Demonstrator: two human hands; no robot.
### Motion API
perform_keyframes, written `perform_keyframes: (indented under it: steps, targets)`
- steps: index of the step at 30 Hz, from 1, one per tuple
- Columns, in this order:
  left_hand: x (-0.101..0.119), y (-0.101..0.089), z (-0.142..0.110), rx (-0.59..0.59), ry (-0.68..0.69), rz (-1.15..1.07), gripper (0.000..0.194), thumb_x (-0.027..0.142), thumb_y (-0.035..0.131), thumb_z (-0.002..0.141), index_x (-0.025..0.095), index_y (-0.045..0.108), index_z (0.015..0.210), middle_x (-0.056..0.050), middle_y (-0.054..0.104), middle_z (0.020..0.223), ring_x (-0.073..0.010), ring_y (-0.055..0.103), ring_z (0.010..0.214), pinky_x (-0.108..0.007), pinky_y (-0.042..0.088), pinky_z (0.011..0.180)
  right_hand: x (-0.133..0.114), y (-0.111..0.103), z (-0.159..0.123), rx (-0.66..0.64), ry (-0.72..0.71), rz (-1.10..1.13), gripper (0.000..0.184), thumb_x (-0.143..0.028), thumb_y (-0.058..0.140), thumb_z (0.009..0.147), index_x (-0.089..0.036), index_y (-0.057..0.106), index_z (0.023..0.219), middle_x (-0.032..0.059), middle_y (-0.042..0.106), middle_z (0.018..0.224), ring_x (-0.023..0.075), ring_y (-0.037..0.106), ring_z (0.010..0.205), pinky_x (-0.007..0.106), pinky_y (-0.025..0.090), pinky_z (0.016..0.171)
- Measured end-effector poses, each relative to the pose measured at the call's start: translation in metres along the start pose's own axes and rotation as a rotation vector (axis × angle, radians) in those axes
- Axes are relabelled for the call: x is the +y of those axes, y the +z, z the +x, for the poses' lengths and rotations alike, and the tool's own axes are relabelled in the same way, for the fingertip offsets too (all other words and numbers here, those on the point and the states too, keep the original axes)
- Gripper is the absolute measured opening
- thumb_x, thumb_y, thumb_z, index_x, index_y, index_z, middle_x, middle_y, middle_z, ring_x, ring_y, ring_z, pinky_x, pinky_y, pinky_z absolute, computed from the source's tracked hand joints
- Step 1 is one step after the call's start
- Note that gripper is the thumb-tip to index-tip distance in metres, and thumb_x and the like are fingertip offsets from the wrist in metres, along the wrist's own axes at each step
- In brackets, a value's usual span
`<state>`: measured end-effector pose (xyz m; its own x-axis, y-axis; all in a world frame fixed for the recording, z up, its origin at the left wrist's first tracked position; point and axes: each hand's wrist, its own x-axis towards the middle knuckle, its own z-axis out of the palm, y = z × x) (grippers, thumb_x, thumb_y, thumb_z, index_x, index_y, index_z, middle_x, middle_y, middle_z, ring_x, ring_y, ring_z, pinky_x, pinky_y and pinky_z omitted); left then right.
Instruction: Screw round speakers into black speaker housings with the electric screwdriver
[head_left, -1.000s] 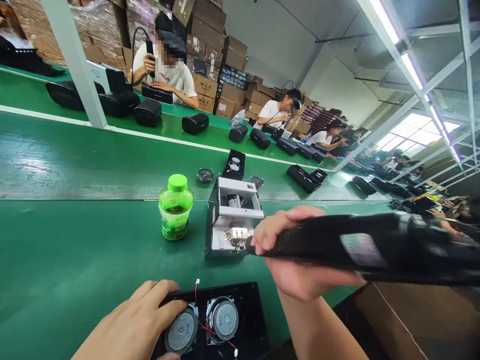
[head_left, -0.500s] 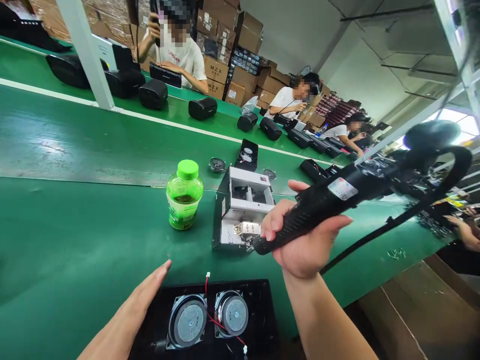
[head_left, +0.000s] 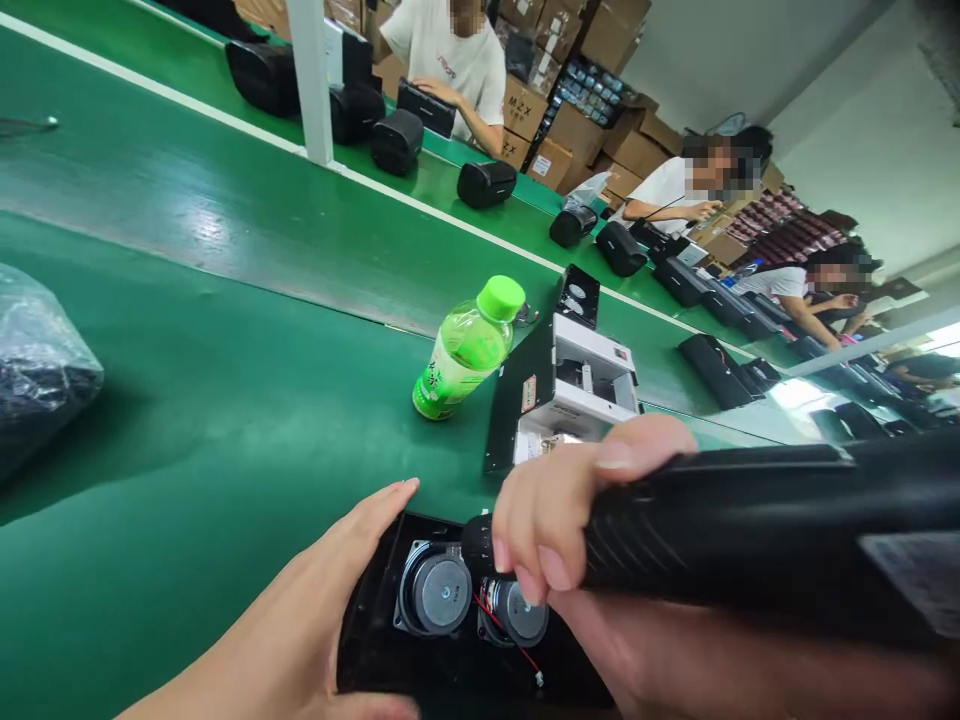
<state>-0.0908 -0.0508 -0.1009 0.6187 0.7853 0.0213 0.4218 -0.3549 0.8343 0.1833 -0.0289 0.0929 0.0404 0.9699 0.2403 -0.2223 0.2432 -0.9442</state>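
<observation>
My right hand (head_left: 551, 525) is wrapped around a black electric screwdriver (head_left: 720, 530), whose nose points left over the two speakers. Below lies a black speaker housing (head_left: 375, 665) carrying a left speaker driver (head_left: 442, 592) and a right speaker driver (head_left: 525, 610), with a red wire ending in a white plug. The screwdriver's tip is above the top edge of the left driver; whether it meets a screw cannot be made out. My left hand (head_left: 322, 590) lies along the housing's left edge, fingers stretched and thumb apart near the bottom.
Behind the housing stand a green-capped bottle (head_left: 469, 350) and a black-and-white screw feeder (head_left: 562, 390). A plastic-wrapped bundle (head_left: 45, 370) lies at left. Black speakers (head_left: 487, 184) line the far bench beside a white post (head_left: 309, 80). Several co-workers sit opposite.
The screwdriver has come down from beside the screw feeder to over the speaker drivers. My left hand has drawn closer along the housing's edge. The view has shifted left.
</observation>
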Motion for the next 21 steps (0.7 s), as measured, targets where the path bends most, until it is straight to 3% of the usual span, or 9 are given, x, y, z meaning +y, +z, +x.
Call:
perform_keyframes:
  steps: [2, 5, 7, 10, 15, 18, 21]
  targets:
    - [0.001, -0.001, 0.000, -0.003, 0.020, -0.013, 0.158, 0.069, 0.114, 0.095, 0.053, 0.008, 0.211, -0.012, 0.040, 0.216, -0.0506, 0.052, 0.193, -0.070, 0.051, 0.155, 0.017, 0.007, 0.007, -0.024, 0.033, 0.063, 0.068, -0.100, 0.094, 0.097, -0.035, 0.091, 0.112, -0.0016, 0.080, 0.069, 0.0214, 0.071, 0.055, 0.038, 0.064, 0.059]
    - [0.006, -0.002, 0.001, -0.013, 0.032, -0.048, 0.158, 0.075, 0.112, 0.095, 0.054, 0.006, 0.210, -0.012, 0.037, 0.217, -0.0503, 0.050, 0.195, -0.070, 0.050, 0.156, 0.034, 0.014, 0.010, 0.053, -0.088, 0.114, 0.083, -0.112, 0.078, 0.098, -0.032, 0.093, 0.113, -0.0038, 0.074, 0.062, 0.0174, 0.060, 0.043, 0.032, 0.052, 0.046]
    - [0.010, -0.003, 0.003, -0.018, 0.034, -0.068, 0.156, 0.079, 0.109, 0.097, 0.054, 0.005, 0.210, -0.011, 0.037, 0.217, -0.0490, 0.049, 0.195, -0.070, 0.051, 0.156, 0.039, 0.018, 0.009, 0.090, -0.112, 0.108, 0.080, -0.109, 0.079, 0.101, -0.031, 0.095, 0.113, -0.0043, 0.073, 0.061, 0.0169, 0.061, 0.042, 0.030, 0.050, 0.045]
    - [0.014, -0.003, 0.005, -0.015, 0.039, -0.092, 0.149, 0.085, 0.103, 0.102, 0.053, 0.006, 0.211, -0.011, 0.036, 0.217, -0.0473, 0.047, 0.197, -0.069, 0.051, 0.157, 0.038, 0.020, 0.007, 0.082, -0.040, 0.065, 0.075, -0.104, 0.091, 0.096, -0.031, 0.096, 0.110, -0.0021, 0.079, 0.065, 0.0191, 0.069, 0.049, 0.033, 0.058, 0.050]
    - [0.019, -0.005, 0.009, 0.020, 0.080, -0.091, 0.147, 0.087, 0.101, 0.102, 0.055, 0.008, 0.210, -0.011, 0.043, 0.215, -0.0457, 0.053, 0.194, -0.066, 0.055, 0.155, 0.034, 0.018, 0.005, 0.099, -0.078, 0.052, 0.073, -0.102, 0.090, 0.099, -0.030, 0.097, 0.112, -0.0022, 0.078, 0.064, 0.0181, 0.068, 0.047, 0.033, 0.056, 0.049]
    - [0.021, -0.005, 0.011, 0.048, 0.112, -0.088, 0.147, 0.085, 0.102, 0.102, 0.054, 0.008, 0.210, -0.012, 0.046, 0.213, -0.0467, 0.058, 0.191, -0.066, 0.059, 0.152, 0.032, 0.009, 0.002, -0.005, -0.034, 0.010, 0.064, -0.095, 0.094, 0.101, -0.033, 0.097, 0.118, -0.0003, 0.084, 0.070, 0.0222, 0.076, 0.054, 0.038, 0.067, 0.057]
    - [0.020, -0.004, 0.011, 0.045, 0.109, -0.105, 0.149, 0.079, 0.106, 0.101, 0.053, 0.009, 0.211, -0.013, 0.044, 0.214, -0.0474, 0.055, 0.192, -0.066, 0.057, 0.154, 0.036, 0.002, -0.001, -0.145, 0.028, -0.025, 0.040, -0.076, 0.084, 0.121, -0.038, 0.096, 0.126, 0.0010, 0.089, 0.078, 0.0256, 0.083, 0.063, 0.045, 0.074, 0.068]
